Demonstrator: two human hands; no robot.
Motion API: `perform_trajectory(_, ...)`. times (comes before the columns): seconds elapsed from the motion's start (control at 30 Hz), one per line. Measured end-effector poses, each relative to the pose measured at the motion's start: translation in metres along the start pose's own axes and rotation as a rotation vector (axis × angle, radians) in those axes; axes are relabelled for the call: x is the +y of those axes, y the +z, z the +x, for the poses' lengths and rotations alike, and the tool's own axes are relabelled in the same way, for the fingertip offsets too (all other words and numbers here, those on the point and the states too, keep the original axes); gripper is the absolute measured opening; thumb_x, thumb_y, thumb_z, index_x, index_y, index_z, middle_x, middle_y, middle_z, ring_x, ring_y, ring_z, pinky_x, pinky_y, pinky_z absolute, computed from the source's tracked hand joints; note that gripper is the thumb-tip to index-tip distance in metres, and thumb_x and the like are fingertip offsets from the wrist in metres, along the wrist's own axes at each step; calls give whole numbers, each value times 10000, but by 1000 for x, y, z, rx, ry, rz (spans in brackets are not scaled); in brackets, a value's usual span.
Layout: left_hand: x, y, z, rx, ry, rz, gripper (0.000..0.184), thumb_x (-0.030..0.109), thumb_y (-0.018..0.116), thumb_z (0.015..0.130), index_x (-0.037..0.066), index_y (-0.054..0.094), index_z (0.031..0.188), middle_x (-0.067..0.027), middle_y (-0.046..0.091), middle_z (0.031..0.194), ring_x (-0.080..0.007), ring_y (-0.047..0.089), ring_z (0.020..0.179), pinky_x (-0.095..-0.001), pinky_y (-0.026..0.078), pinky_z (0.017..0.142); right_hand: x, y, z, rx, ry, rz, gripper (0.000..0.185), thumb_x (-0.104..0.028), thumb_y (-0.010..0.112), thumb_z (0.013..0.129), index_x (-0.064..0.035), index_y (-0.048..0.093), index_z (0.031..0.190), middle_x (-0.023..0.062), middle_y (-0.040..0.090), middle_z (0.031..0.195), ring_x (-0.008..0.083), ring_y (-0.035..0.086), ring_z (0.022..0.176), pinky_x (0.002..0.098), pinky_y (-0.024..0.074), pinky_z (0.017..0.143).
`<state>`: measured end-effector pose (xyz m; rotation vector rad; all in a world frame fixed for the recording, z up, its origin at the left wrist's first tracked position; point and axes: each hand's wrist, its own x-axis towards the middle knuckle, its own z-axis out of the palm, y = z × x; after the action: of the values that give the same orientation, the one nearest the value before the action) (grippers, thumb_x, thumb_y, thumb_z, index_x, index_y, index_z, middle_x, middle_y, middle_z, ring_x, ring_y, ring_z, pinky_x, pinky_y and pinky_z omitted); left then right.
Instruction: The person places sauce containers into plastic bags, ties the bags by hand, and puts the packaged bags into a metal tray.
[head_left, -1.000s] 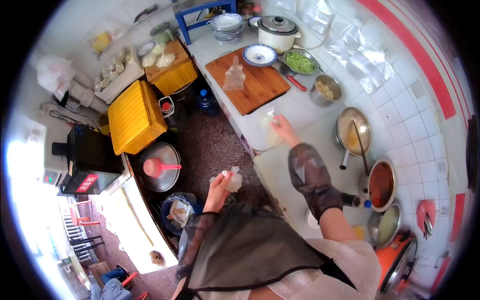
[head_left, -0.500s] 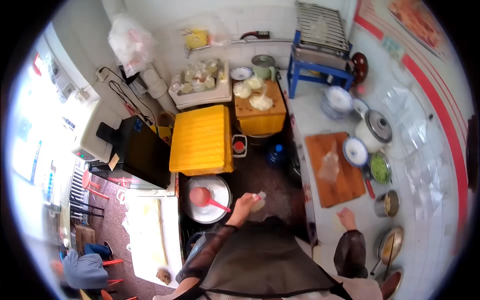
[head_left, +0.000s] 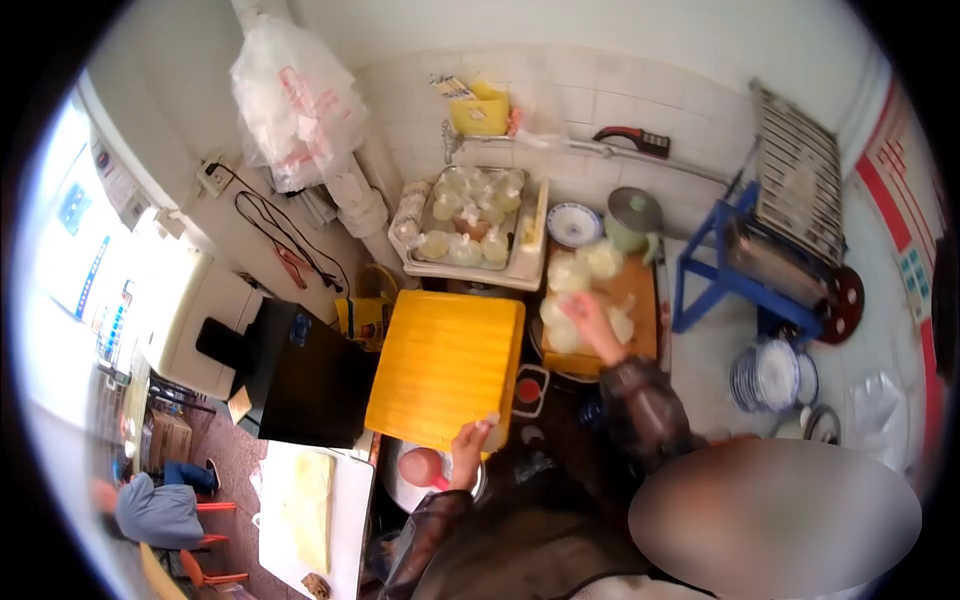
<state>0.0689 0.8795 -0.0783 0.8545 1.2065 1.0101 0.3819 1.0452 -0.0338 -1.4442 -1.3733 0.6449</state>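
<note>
My left hand (head_left: 468,455) is closed on a small clear plastic bag (head_left: 492,430), held near the front edge of a yellow lidded box. The bag's contents are hard to make out. Stretched to the back, my right hand (head_left: 592,325) is among several pale, rounded filled plastic bags (head_left: 600,259) on a wooden board (head_left: 640,290). Its fingers are drawn together against the bags, slightly blurred, and what lies between them is hidden. A pink ladle (head_left: 420,467) rests over the metal pot (head_left: 400,492) beside my left wrist.
The yellow box (head_left: 445,365) stands between my hands and a tray (head_left: 510,200) of similar bags. A blue-framed rack (head_left: 705,265) and stacked bowls (head_left: 765,375) are on the right counter. At lower left are a white table (head_left: 345,530) and a seated person (head_left: 160,510). A grey blur covers the lower right.
The view has turned toward the back wall. My right hand has moved from beside the cutting board on the right counter to the filled bags. My left hand still holds the small bag.
</note>
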Motion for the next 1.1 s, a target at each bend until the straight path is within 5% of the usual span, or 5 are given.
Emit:
perform_trajectory(0.2, 47, 18, 84, 172, -12, -71, 236, 211, 626, 911, 9, 649, 1029, -48, 634, 950, -125, 565, 911, -274, 443, 837, 15, 73, 266, -342, 475, 245, 378, -307, 692, 834, 50, 585, 767, 104, 564, 611, 204, 594, 602, 336, 466, 568)
perform_trajectory(0.3, 77, 28, 130, 204, 9, -107, 232, 212, 612, 920, 6, 647, 1021, -45, 634, 946, -125, 564, 905, -279, 449, 829, 31, 110, 324, -435, 487, -214, 359, -296, 655, 854, 55, 585, 831, 157, 604, 670, 263, 644, 678, 393, 493, 605)
perform_trajectory(0.6, 208, 42, 356, 414, 552, 298, 264, 235, 629, 901, -15, 660, 980, -91, 619, 920, -183, 560, 861, -302, 436, 785, 66, 164, 319, -24, -319, -717, 216, -200, 476, 911, -63, 563, 1053, 192, 593, 854, 368, 619, 719, 479, 490, 629)
perform_trajectory(0.93, 189, 57, 502, 514, 478, 1030, 257, 232, 659, 822, 50, 596, 993, -191, 657, 885, -395, 619, 824, -454, 460, 756, 3, 97, 343, -462, -137, -734, 296, -249, 507, 897, -123, 574, 1157, 208, 612, 1035, 368, 631, 762, 487, 493, 639)
perform_trajectory(1.1, 204, 49, 489, 386, 382, 1188, 396, 219, 656, 828, 46, 512, 1154, -233, 612, 1049, -410, 586, 947, -471, 460, 789, 70, 123, 415, 170, -446, -709, 308, -252, 504, 880, -153, 592, 1158, 148, 658, 910, 343, 637, 866, 490, 481, 754)
